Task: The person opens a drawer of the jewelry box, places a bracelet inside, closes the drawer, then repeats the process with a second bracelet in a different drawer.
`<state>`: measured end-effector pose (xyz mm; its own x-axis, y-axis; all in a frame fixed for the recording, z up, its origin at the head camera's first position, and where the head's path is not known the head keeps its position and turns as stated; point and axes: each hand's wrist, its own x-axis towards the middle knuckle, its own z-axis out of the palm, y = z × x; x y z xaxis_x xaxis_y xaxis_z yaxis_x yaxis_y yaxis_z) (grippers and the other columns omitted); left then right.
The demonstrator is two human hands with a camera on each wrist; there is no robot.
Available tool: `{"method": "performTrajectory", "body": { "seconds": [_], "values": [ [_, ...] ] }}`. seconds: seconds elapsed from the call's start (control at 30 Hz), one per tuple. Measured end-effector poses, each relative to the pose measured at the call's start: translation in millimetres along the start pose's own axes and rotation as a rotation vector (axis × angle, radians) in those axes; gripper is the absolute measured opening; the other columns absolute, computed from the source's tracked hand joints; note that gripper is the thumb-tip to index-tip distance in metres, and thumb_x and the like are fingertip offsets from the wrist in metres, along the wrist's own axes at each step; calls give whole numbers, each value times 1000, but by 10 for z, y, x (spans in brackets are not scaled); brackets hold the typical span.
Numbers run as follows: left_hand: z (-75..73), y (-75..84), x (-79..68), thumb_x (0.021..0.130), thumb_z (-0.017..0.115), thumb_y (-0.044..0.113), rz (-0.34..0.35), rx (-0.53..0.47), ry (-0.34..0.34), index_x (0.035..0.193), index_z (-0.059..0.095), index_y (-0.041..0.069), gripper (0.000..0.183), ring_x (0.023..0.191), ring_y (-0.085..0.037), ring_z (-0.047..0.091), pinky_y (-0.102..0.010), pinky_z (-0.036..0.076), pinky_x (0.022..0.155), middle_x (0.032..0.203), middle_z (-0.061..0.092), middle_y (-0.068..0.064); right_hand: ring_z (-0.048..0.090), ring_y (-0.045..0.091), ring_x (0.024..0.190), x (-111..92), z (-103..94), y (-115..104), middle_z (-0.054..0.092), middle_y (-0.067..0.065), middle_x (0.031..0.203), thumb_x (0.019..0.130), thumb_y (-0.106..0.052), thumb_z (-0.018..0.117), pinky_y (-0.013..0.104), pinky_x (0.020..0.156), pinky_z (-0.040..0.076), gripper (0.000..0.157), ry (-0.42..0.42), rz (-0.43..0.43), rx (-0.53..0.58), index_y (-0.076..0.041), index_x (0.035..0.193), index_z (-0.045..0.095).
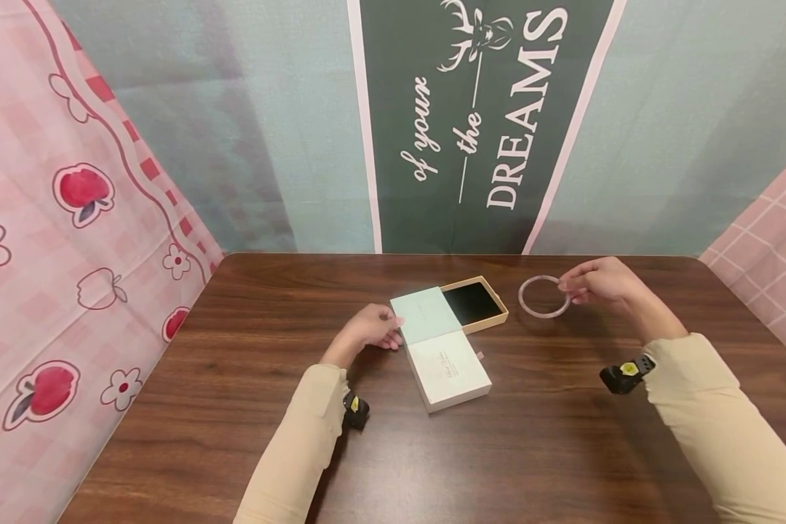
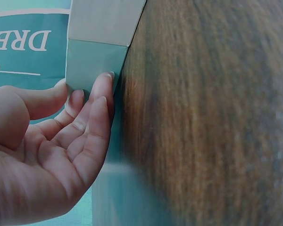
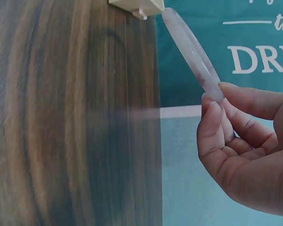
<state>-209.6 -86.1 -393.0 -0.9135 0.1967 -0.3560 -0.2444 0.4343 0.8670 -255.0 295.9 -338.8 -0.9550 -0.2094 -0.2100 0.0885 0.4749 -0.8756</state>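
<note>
My right hand (image 1: 604, 282) pinches a pale, translucent bangle (image 1: 521, 304) between thumb and fingers, at its right side. In the right wrist view the bangle (image 3: 191, 49) appears nearly edge-on, whitish with a pinkish patch. With thumb and fingertips, my left hand (image 1: 370, 327) holds the left edge of a jewelry box, at its mint-green part (image 1: 426, 314). That mint part (image 2: 92, 61) meets a white printed part (image 1: 450, 367) on the near side. From the far right side of the box a tan-edged drawer (image 1: 486, 325) stands pulled out, with a black lining (image 1: 473, 303).
The box lies on a dark wood-grain table (image 1: 236, 407). Behind it hangs a teal cloth (image 1: 236, 145) with a dark green lettered panel (image 1: 445, 225). A pink patterned cloth (image 1: 39, 291) borders the left, a pink checked one (image 1: 779, 255) the right.
</note>
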Motion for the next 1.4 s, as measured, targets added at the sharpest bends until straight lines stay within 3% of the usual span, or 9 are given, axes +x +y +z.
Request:
{"method": "performTrajectory", "body": {
  "seconds": [0.77,1.13,1.4],
  "values": [
    [-13,-10,10,94,52,14,3,-5,-2,80,52,0,19,56,-15,59,-27,52,59,68,63,-13,60,13,65,250,484,-311,64,8,76,86,-1,58,34,68,53,30,13,-31,-27,20,107,52],
    [-5,-17,12,94,52,11,5,-40,-8,78,50,0,19,53,-13,57,-26,51,57,65,62,-12,60,12,60,327,715,-330,63,5,69,85,4,57,32,64,54,25,21,-37,29,22,102,53],
    [-8,-14,16,94,51,12,7,-34,-8,78,50,1,20,54,-14,58,-26,52,57,66,63,-13,59,11,60,365,810,-322,64,9,74,85,6,56,34,65,54,24,35,-35,64,22,102,52]
  ]
}}
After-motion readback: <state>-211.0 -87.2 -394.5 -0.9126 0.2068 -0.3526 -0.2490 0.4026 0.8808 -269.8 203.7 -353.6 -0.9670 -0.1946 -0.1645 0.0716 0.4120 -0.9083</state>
